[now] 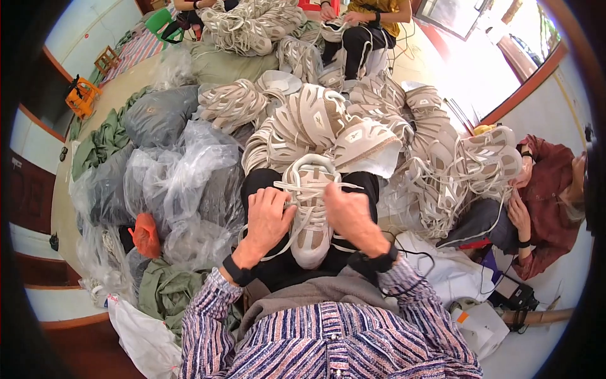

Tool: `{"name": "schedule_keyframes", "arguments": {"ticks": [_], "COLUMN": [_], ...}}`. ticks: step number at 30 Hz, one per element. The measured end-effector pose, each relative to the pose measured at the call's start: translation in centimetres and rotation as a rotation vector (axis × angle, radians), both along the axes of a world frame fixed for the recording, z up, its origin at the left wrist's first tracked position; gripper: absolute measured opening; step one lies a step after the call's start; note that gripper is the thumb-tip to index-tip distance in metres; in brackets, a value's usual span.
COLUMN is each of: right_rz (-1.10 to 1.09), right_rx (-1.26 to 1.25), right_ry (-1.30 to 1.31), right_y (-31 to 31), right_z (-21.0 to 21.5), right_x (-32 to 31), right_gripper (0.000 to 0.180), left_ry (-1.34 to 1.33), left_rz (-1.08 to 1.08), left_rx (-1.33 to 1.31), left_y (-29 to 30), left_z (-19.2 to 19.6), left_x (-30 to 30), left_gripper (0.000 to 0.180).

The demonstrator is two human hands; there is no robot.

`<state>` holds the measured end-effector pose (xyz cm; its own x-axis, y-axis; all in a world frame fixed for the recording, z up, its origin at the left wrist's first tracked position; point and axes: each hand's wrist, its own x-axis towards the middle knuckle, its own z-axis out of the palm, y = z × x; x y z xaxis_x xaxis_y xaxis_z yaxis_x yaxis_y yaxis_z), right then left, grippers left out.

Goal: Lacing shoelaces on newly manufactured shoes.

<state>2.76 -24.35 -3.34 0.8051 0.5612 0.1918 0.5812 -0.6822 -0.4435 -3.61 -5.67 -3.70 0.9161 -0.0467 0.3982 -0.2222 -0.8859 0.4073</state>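
A beige and white sneaker upper [308,239] rests on my lap, its rounded toe toward me. Pale shoelace [308,216] criss-crosses its front, and loose lengths lie across the top. On the left edge of the upper, my left hand [267,220] is closed, thumb and forefinger meeting beside the lacing. My right hand [355,218] is curled closed at the other edge, slightly blurred; it seems to grip the shoelace, and a lace end sticks out beyond the knuckles. The exact pinch of both hands is partly hidden. More laced sneaker uppers [297,129] are stacked just beyond my knees.
Clear plastic bags [183,170] and green cloth [167,287] heap up on the left, with an orange bag [146,235] among them. A person in a dark red shirt [548,196] sits at right beside more uppers. Others work at the far side. An orange stool [82,96] stands far left.
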Motion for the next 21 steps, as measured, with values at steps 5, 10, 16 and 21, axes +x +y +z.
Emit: {"name": "schedule_keyframes", "arguments": {"ticks": [5,10,16,21], "right_rz": [-0.009,0.138,0.153,0.043], "right_rx": [0.358,1.278,1.520,1.331], "right_ry": [0.347,1.277,1.461,1.342], "right_y": [-1.4,0.3,2.0,0.1], "right_z": [3.0,0.7,-1.3,-2.3], "right_x": [0.6,1.0,1.3,1.2], "right_gripper": [0.014,0.013,0.010,0.017], "left_ry": [0.019,-0.040,0.645,0.994], "left_rz": [-0.110,-0.104,-0.229,-0.348], "left_rx": [0.038,0.020,-0.567,-0.969], "left_y": [-2.2,-3.1,0.3,4.1], "left_z": [-0.5,-1.8,-1.8,1.8], "left_x": [-0.6,0.4,0.7,0.0], "left_gripper": [0.025,0.018,0.022,0.025]}}
